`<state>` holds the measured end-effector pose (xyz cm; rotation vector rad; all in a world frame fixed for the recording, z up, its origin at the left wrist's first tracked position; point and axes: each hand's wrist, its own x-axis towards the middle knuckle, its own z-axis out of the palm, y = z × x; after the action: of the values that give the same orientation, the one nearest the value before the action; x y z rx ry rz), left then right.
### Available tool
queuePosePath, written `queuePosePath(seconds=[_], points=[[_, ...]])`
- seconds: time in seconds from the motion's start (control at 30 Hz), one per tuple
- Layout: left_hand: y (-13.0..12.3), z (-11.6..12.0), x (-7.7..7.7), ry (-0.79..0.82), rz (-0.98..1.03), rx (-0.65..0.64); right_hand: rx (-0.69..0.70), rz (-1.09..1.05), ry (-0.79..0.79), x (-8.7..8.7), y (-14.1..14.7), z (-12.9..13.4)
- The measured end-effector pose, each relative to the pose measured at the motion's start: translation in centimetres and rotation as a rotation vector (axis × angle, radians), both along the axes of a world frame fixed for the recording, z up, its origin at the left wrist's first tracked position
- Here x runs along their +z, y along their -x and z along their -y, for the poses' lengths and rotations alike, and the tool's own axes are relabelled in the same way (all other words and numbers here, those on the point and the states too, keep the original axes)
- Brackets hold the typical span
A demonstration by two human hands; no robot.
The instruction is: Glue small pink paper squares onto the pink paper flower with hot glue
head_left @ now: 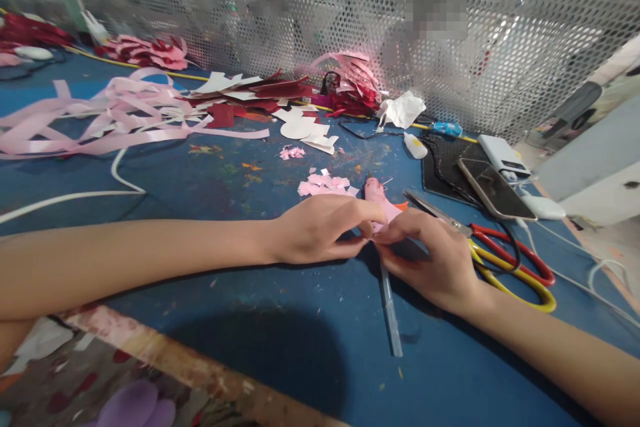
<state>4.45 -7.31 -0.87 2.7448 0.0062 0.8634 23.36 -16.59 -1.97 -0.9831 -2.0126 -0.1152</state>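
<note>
In the head view, we look down on a paint-flecked blue table (450, 373) with both forearms resting low over it. The left hand (325, 230) is narrow, thumb and forefinger closed on a soft pink piece (387, 205), perhaps paper or thin foam. The right hand (435, 260) meets it from the other side, its thumb and forefinger also pinched on that piece, so the fingertips nearly touch.

The pink piece lies right of the table's middle, its darker tip pointing towards the far edge. Below the hands, a translucent stick (391, 313) runs towards the near edge; its upper end is hidden, and we cannot tell whether it joins the piece.

Just beyond the left hand is a pile of pink scraps (327, 185). Scissors (464, 227) with red and yellow handles lie beside the right hand, on the side of the table's right edge, with a phone (495, 190) beyond them.

We judge the step in hand to be close fingertip shaping or pressing of the pink piece. The next move seems to call for a light, steady pinch from both hands.
</note>
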Motion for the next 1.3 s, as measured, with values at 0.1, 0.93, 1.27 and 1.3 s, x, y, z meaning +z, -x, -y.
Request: queuePosePath(seconds=[0.1,0.93,1.27,1.3], points=[[-0.1,0.4,-0.1,-0.171,-0.006,0.038,-0.048,0.033,-0.014,-0.2,0.3,0.2],[0.3,3.7,2.3,-0.699,0.206,-0.071,-0.166,-0.077,-0.121,0.8,3.1,2.4],[0.3,1.4,0.5,-0.466,0.156,-0.047,-0.286,-0.255,0.164,0.1,3.0,1.4],[0.3,1.1,0.5,-0.345,0.123,-0.018,-0.292,-0.284,0.191,0.1,2.9,1.1]])
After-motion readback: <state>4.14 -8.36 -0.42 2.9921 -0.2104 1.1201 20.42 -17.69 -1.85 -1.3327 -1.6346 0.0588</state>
